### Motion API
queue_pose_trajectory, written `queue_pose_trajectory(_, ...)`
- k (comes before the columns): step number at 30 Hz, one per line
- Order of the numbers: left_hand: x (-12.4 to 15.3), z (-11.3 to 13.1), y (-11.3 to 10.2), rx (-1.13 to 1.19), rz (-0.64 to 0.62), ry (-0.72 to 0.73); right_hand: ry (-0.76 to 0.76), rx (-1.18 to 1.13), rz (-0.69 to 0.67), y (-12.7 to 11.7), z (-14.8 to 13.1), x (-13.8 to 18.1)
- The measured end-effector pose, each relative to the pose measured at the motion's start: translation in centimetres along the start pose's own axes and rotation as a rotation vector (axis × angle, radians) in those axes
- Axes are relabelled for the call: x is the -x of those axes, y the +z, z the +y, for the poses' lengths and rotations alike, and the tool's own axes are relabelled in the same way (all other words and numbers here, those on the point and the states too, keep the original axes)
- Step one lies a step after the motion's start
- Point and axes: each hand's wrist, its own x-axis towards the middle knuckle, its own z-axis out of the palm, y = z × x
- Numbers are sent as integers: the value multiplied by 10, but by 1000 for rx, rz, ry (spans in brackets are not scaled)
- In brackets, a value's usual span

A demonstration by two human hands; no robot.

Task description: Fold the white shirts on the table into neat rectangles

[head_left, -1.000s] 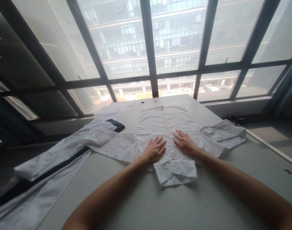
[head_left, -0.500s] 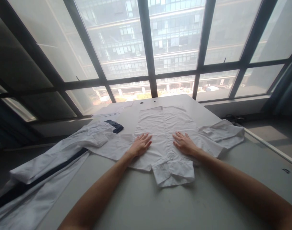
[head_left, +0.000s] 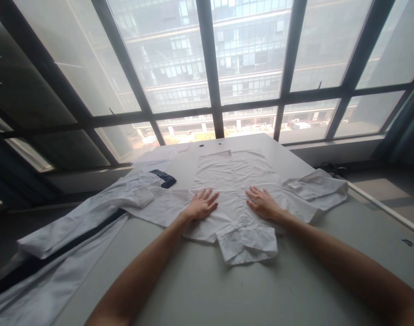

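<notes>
A white shirt [head_left: 232,174] lies spread on the table, its collar [head_left: 249,246] toward me and its sleeves out to both sides. The right sleeve [head_left: 315,188] reaches the table's right edge. My left hand [head_left: 202,203] rests flat on the shirt left of the front placket, fingers apart. On the other side of the placket, my right hand [head_left: 261,201] lies flat on the cloth with its fingers stretched out. Neither hand grips anything. Wrinkles run across the shirt's body.
More white garments [head_left: 88,215] with a dark blue strip [head_left: 57,244] hang over the table's left edge. A folded dark cloth [head_left: 164,178] lies beside them. The white table [head_left: 200,290] stands before tall windows [head_left: 247,54]. Dark cables [head_left: 332,167] lie beyond its right side.
My left hand has shifted slightly right and its fingers are spread a little wider. My right hand stays nearly in place on the shirt.
</notes>
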Motion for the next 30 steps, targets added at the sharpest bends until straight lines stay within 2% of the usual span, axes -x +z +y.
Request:
queue_pose_trajectory(23, -1, -4, 2, -36, -32, -3, 18, 33, -54, -3, -1, -1)
queue_pose_trajectory(26, 3, 3, -2, -75, 29, -2, 18, 34, -48, -4, -2, -1)
queue_pose_trajectory(30, 13, 35, -10, -149, 235, 126, 25, 26, -43, -6, -5, 0)
